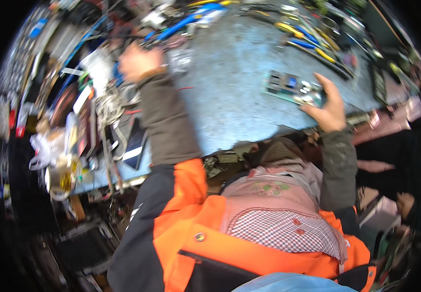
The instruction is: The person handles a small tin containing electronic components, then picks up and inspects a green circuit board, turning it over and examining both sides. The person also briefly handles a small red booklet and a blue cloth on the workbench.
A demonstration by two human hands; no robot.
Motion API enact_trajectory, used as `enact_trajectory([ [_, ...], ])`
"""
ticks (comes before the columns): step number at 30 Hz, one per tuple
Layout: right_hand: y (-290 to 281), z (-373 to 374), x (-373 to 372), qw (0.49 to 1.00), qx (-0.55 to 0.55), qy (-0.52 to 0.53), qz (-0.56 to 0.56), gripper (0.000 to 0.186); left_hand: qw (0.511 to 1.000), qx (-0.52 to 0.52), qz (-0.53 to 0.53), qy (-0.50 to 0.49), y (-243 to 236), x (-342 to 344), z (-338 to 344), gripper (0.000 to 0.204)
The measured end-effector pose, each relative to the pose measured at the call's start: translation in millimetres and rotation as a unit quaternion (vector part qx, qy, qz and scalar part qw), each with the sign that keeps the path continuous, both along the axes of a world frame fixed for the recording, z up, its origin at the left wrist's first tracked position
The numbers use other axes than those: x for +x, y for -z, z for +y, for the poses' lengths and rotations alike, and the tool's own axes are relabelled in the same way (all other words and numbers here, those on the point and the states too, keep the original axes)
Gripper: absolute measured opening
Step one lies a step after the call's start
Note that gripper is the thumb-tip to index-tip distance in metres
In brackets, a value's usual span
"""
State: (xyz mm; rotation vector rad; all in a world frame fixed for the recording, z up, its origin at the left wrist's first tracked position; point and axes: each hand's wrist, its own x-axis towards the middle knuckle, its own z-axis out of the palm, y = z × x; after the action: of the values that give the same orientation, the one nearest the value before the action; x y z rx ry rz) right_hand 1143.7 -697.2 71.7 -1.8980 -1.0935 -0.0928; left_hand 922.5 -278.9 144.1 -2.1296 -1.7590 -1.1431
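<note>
My right hand (329,107) grips the right end of a small green circuit board (281,86), its thumb along the near edge and a finger at the far edge. Dark blocks, a blue part and shiny silver parts stand on the board, over the right side of the blue worktop (225,78). My left hand (141,62) reaches to the clutter at the far left of the worktop. Motion blurs its fingers, and whether they hold anything cannot be made out. Beside it lie a crumpled clear plastic bag (180,59) and a long blue-handled tool (183,23).
Several pliers with blue and yellow handles (312,45) lie at the far right. Coiled pale cable (110,107), a dark flat phone-like object (135,143) and a tape roll (58,180) crowd the left. Another person's hand (405,203) shows at the right rim.
</note>
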Motion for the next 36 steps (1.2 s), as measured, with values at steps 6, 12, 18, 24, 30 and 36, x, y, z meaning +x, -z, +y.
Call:
enact_trajectory([
  [6, -5, 0, 0, 1.000, -0.017, 0.001, 0.003, 0.088, 0.978, -0.142, 0.012, -0.150, 27, -32, 49, 0.040],
  [12, -4, -3, -1, 1.000, -0.016, 0.007, 0.007, 0.087, 0.908, 0.152, -0.292, 0.258, -14, -5, 27, 0.024],
  [18, -2, -5, 2, 1.000, -0.018, -0.001, 0.001, 0.084, 0.706, -0.025, -0.098, 0.701, -11, 63, -145, 0.013],
  [24, -1, -3, 3, 1.000, 0.005, -0.005, -0.025, 0.080, 0.698, -0.083, 0.040, 0.710, 58, 108, -191, 0.051],
  [30, -3, -1, 2, 1.000, -0.013, -0.005, -0.004, 0.077, 0.652, -0.245, 0.024, 0.717, 66, 120, -171, 0.048],
  [36, -5, -4, 1, 0.999, -0.034, -0.027, 0.002, 0.076, 0.605, -0.437, -0.119, 0.655, 66, 130, -171, 0.029],
])
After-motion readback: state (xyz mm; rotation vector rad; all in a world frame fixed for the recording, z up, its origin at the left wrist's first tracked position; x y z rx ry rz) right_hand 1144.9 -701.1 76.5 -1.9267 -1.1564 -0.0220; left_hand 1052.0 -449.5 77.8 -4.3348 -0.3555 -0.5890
